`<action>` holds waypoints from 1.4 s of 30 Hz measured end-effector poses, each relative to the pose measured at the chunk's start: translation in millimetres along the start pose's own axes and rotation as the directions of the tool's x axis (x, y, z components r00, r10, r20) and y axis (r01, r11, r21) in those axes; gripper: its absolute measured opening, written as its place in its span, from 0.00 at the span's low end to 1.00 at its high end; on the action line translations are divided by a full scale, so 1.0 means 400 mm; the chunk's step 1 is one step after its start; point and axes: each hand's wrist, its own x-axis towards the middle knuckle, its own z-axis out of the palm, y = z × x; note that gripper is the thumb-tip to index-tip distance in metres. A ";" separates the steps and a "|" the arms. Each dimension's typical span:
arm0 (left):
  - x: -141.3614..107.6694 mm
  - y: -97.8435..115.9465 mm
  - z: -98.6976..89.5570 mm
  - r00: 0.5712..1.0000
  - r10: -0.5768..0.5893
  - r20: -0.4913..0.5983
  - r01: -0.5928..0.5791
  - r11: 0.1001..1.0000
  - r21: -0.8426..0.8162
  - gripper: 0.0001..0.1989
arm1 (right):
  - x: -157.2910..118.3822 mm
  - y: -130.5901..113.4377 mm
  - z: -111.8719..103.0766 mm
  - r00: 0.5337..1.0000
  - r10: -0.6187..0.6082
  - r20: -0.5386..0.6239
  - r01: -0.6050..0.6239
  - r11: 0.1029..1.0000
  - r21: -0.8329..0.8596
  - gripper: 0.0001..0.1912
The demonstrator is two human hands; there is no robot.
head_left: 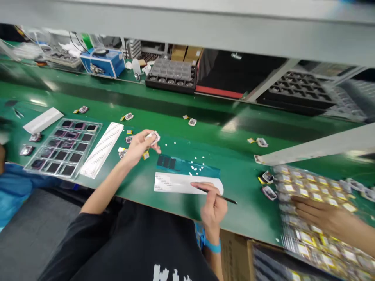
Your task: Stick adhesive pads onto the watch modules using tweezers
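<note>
My left hand [139, 146] is raised over the table, its fingers closed on a small white-rimmed electronic module [155, 136], like a watch case. A yellow-ended piece [145, 155] shows just under that hand. In my right hand [215, 208] is a thin dark tool, probably tweezers [230, 200], lying across the fingers. Its tip is near a white label strip [175, 182] with printed lines at its left end. Just beyond the strip lies a blue-green film [184, 166] carrying black squares at its left. Several small white bits [197, 168] are scattered on and around the film.
On the left are a clear tray [79, 158] of dark square screens and a printed label sheet [102, 148]. More modules [192, 122] lie along the green table [240, 175]. At right, a co-worker's hand [325, 214] reaches over a clear tray [285, 212] of yellow-edged parts, past a white post [316, 146].
</note>
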 end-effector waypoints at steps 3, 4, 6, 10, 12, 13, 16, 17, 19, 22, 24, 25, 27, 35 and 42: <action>-0.135 0.002 0.065 0.995 -0.056 0.079 0.064 0.992 -0.108 0.20 | 0.020 -0.037 0.035 0.998 0.005 0.058 -0.006 1.000 0.010 0.19; -0.169 0.003 0.081 0.994 -0.063 0.092 0.075 0.989 -0.131 0.19 | 0.027 -0.049 0.046 0.997 -0.001 0.074 0.000 1.000 0.011 0.16; -0.218 0.008 0.106 0.993 -0.053 0.107 0.067 0.990 -0.128 0.15 | 0.041 -0.071 0.065 0.993 -0.035 0.117 0.034 0.999 0.016 0.10; -0.271 0.026 0.127 0.991 -0.022 0.129 0.024 1.000 -0.013 0.11 | 0.054 -0.101 0.092 0.970 -0.134 0.204 0.134 0.991 0.015 0.10; -0.287 0.039 0.128 0.991 -0.043 0.126 0.044 0.999 -0.003 0.12 | 0.049 -0.107 0.096 0.969 -0.159 0.188 0.161 0.987 0.007 0.08; -0.293 0.045 0.128 0.990 -0.059 0.124 0.061 0.998 -0.009 0.13 | 0.044 -0.108 0.096 0.970 -0.175 0.170 0.177 0.984 0.002 0.07; -0.305 0.059 0.129 0.986 -0.073 0.147 0.074 0.997 -0.004 0.13 | 0.028 -0.107 0.088 0.964 -0.232 0.133 0.238 0.971 -0.027 0.09; -0.307 0.061 0.129 0.985 -0.066 0.157 0.065 0.998 0.013 0.12 | 0.023 -0.106 0.085 0.961 -0.245 0.126 0.250 0.968 -0.032 0.10; -0.309 0.062 0.131 0.985 -0.050 0.165 0.041 0.997 0.062 0.12 | 0.015 -0.102 0.081 0.962 -0.246 0.120 0.251 0.967 -0.031 0.12; -0.309 0.061 0.131 0.982 -0.029 0.185 0.004 0.991 0.136 0.12 | 0.008 -0.096 0.082 0.962 -0.248 0.112 0.252 0.967 -0.029 0.15; -0.310 0.059 0.129 0.977 -0.004 0.213 -0.034 0.983 0.178 0.13 | 0.006 -0.093 0.084 0.952 -0.287 0.105 0.293 0.955 -0.054 0.17; -0.311 0.058 0.128 0.975 0.010 0.222 -0.054 0.980 0.191 0.14 | 0.005 -0.092 0.084 0.947 -0.304 0.103 0.311 0.948 -0.064 0.17; -0.313 0.055 0.125 0.976 0.037 0.216 -0.081 0.977 0.199 0.14 | 0.006 -0.092 0.084 0.944 -0.309 0.115 0.317 0.947 -0.055 0.17; -0.315 0.023 0.120 0.982 -0.008 0.188 -0.013 0.994 0.112 0.12 | 0.032 -0.069 0.071 0.937 -0.170 0.305 0.100 0.967 0.233 0.11; -0.305 -0.008 0.099 0.932 -0.125 0.341 0.119 0.992 0.039 0.11 | 0.028 -0.023 0.058 0.892 -0.200 0.406 0.064 0.944 0.324 0.14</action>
